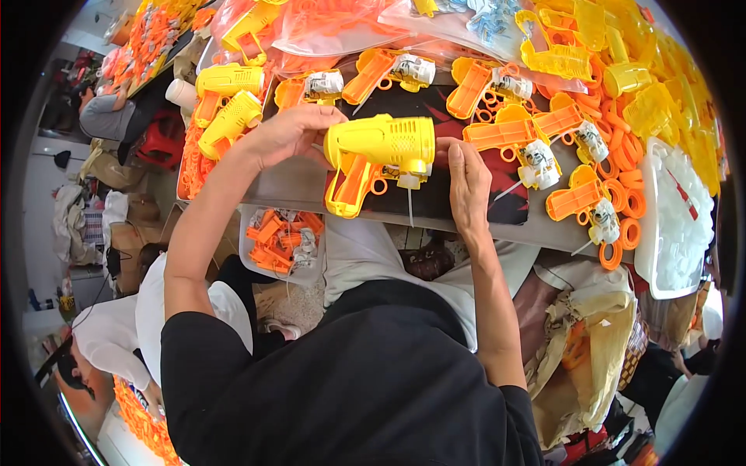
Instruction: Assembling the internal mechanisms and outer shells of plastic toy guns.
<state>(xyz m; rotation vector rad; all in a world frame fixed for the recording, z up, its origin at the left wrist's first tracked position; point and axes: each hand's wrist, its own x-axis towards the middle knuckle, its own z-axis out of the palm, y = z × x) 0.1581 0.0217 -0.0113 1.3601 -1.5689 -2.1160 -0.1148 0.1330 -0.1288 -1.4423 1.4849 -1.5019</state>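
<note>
A toy gun with a yellow ribbed shell (pixel 381 142) and an orange handle (pixel 353 185) is held up over the front edge of the table. My left hand (pixel 295 133) is closed on the shell's left end, its fingertips partly hidden behind it. At the right end is my right hand (pixel 468 186), fingers stretched out and their tips beside the shell; whether they touch it cannot be made out. A white stem (pixel 411 208) hangs below. Around my right hand lie orange handle halves (pixel 497 135) fitted with white mechanisms (pixel 539 163).
Orange rings (pixel 612 255) and yellow shells (pixel 653 113) pile up at the right, beside a white tub (pixel 660 264) of translucent pieces. Finished-looking yellow toys (pixel 231 124) lie left. Below the table's edge, a bin (pixel 281 272) holds orange parts. Other people sit nearby.
</note>
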